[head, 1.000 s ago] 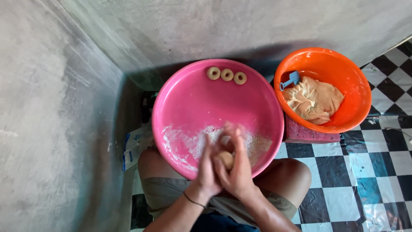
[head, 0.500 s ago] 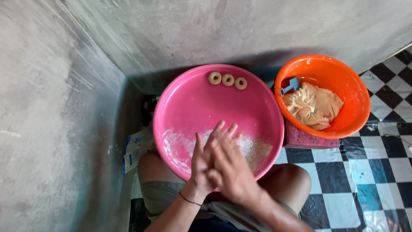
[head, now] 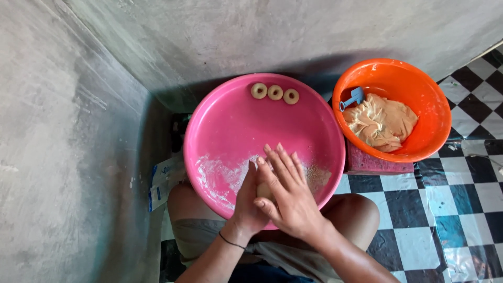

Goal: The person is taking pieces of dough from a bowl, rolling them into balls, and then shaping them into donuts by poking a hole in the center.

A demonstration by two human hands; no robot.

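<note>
A large pink basin rests on my lap, with white flour dusted over its near side. My left hand and my right hand are pressed palm to palm over the basin's near edge. A small pale lump of dough shows between the palms. Three ring-shaped dough pieces lie in a row at the basin's far rim.
An orange basin at the right holds a mass of beige dough and a small blue scoop, and stands on a pink block. Grey concrete walls close in at left and behind. Black-and-white checkered floor lies to the right.
My right hand has slid forward across the left palm and back, rolling the dough lump between them. The view has shifted slightly; both basins stay put.
</note>
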